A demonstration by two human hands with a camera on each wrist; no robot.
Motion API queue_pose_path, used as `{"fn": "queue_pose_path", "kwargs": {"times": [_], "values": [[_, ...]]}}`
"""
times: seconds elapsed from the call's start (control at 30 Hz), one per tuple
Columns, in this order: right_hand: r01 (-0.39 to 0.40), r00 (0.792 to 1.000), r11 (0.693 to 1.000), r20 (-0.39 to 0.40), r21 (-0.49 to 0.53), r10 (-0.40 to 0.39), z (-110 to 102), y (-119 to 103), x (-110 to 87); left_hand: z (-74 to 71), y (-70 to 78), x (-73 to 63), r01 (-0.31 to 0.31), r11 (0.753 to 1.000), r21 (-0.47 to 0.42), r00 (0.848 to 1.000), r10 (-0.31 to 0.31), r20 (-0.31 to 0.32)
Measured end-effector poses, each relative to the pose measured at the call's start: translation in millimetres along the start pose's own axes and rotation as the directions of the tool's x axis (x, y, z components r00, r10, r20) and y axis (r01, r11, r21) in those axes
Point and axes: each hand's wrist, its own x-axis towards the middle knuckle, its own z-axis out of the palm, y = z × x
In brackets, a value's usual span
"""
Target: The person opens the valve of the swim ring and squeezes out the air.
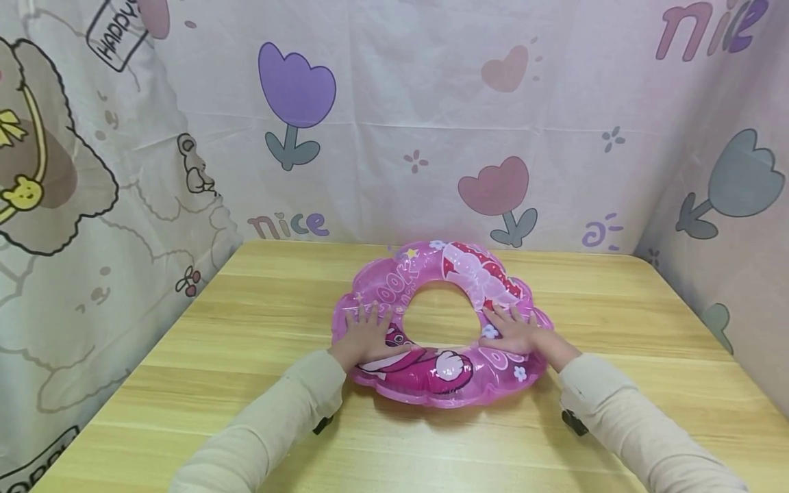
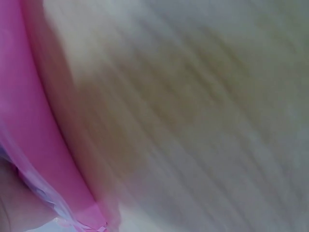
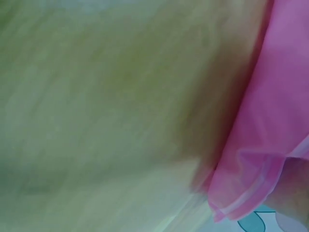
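A pink inflatable swim ring (image 1: 425, 383) with a scalloped edge lies on the wooden table, printed with a cartoon figure, a red and white bow, letters and small flowers. My left hand (image 1: 370, 337) rests on its left side, fingers spread and straight. On the right side of the ring my right hand (image 1: 513, 333) lies with its fingers spread too. The left wrist view shows the ring's pink side (image 2: 46, 116) close up, with part of the hand at the lower left corner. In the right wrist view the pink side (image 3: 270, 111) fills the right edge.
The wooden table (image 1: 203, 383) extends around the ring on all sides. Behind it hangs a white cloth (image 1: 394, 82) printed with tulips and words. Similar printed cloth (image 1: 142, 205) hangs along the left and right sides.
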Motion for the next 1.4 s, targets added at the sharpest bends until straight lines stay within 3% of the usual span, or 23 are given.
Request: {"fn": "queue_pose_path", "kwargs": {"times": [0.33, 0.6, 0.83, 0.97, 1.17, 1.27, 1.4], "values": [[0.012, 0.997, 1.0, -0.079, 0.013, -0.011, 11.1, 4.4, -2.2, 1.8, 1.5, -4.6, 0.012, 0.998, -0.057, 1.0, -0.011, 0.007], [0.014, 0.986, 1.0, -0.164, 0.025, -0.01, 17.2, 4.5, -2.4, 8.3, -0.9, -3.9, 0.019, 0.996, -0.085, 0.999, -0.022, -0.028], [0.007, 0.974, 0.999, -0.226, -0.031, -0.014, 21.3, 5.2, -3.1, 8.1, -1.7, -4.3, 0.014, 0.995, -0.096, 0.998, -0.021, -0.063], [0.012, 0.948, 0.987, -0.312, -0.16, -0.063, 22.8, 5.0, -6.1, 4.8, -0.6, -6.9, 0.008, 0.994, -0.109, 0.995, -0.019, -0.099], [0.049, 0.881, 0.945, -0.432, -0.325, -0.194, 20.8, 1.6, -11.2, -1.4, 0.7, -10.4, -0.016, 0.989, -0.144, 0.983, -0.01, -0.182], [0.09, 0.853, 0.941, -0.462, -0.326, -0.241, 18.5, -4.7, -16.3, -5.6, 2.3, -15.3, -0.066, 0.992, -0.108, 0.973, 0.04, -0.226], [0.172, 0.82, 0.935, -0.481, -0.309, -0.31, 17.9, -16.7, -26.1, -7.6, 10.6, -25.5, -0.174, 0.985, -0.011, 0.95, 0.165, -0.264]]}}
